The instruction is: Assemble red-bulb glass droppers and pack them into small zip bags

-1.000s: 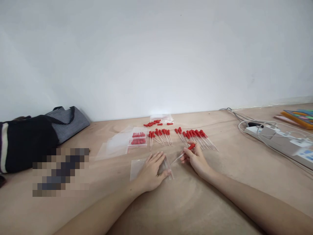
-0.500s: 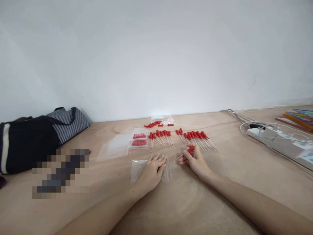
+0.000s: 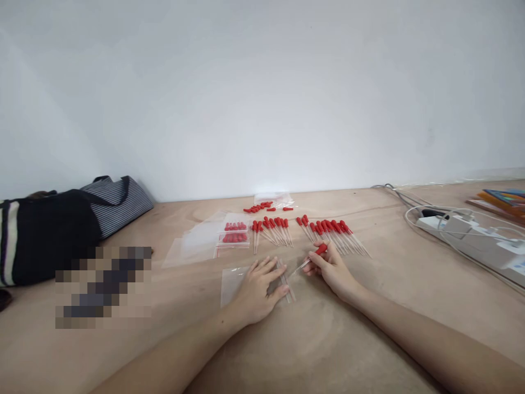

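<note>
My left hand (image 3: pixel 262 287) lies with its fingers spread on a clear zip bag (image 3: pixel 233 282), pressing it onto the table (image 3: pixel 311 339). The bag's zip edge shows beside the thumb and index finger. In my right hand (image 3: pixel 331 271) is a dropper (image 3: pixel 321 249) with a red rubber bulb, closed between the fingers. Its clear tip slants down left, close to the bag's zip edge; whether it touches cannot be made out. Behind my hands lie two groups of red-bulbed droppers, the left group (image 3: pixel 279 227) and the larger right group (image 3: pixel 336 232).
Small bags of red bulbs (image 3: pixel 234 238) lie left of the droppers, over fanned clear bags (image 3: pixel 197 241). Loose red bulbs (image 3: pixel 258 208) lie near the wall. A black bag (image 3: pixel 49 235) stands at left; a power strip (image 3: pixel 471 238) with cables lies at right.
My left thumb has moved away from the fingers, spreading over the bag near its zip edge. The dropper remains in my right hand, its tip beside the bag.
</note>
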`<control>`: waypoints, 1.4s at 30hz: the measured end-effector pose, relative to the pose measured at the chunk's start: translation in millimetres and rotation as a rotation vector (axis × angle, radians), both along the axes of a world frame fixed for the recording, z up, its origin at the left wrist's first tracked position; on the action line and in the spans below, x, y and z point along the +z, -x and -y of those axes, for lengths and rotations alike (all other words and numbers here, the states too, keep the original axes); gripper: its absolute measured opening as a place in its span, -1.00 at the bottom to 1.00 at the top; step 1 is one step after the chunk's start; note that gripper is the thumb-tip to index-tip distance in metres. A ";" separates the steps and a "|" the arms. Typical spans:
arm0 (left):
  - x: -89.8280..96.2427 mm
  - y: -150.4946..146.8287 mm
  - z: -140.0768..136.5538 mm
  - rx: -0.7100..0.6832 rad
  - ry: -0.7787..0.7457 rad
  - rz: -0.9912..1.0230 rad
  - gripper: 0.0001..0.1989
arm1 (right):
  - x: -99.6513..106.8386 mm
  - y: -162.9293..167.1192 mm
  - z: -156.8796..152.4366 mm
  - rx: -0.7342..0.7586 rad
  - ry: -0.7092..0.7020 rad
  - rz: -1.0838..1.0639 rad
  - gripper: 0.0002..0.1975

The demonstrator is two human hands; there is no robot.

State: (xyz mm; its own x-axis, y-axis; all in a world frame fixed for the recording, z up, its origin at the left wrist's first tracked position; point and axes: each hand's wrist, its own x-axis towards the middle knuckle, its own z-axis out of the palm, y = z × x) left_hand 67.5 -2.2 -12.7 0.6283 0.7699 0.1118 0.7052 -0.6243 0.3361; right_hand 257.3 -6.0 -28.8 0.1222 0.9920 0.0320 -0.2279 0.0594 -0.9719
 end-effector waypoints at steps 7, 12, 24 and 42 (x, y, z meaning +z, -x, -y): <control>-4.3 0.4 -1.7 -0.002 -0.004 0.057 -0.67 | 1.3 -1.4 -0.2 -0.040 -0.003 0.020 -0.50; -10.2 2.8 -6.8 0.011 0.006 0.132 -0.73 | -1.4 -4.2 -1.6 -0.044 -0.032 0.046 -0.52; 34.6 12.3 -7.1 -0.151 -0.122 0.009 -0.78 | 0.0 -13.1 -4.9 -0.052 -0.012 0.167 -0.60; 7.5 17.6 -15.5 -0.123 0.136 0.192 -0.06 | 11.2 -1.4 -3.9 0.243 0.271 0.027 -0.78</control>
State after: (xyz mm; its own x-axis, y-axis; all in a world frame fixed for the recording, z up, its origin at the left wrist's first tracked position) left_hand 49.9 13.3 -5.1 0.6955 0.7049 0.1392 0.5417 -0.6417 0.5429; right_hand 258.6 -2.1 -17.6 -0.1155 0.9648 -0.2363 -0.1778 -0.2541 -0.9507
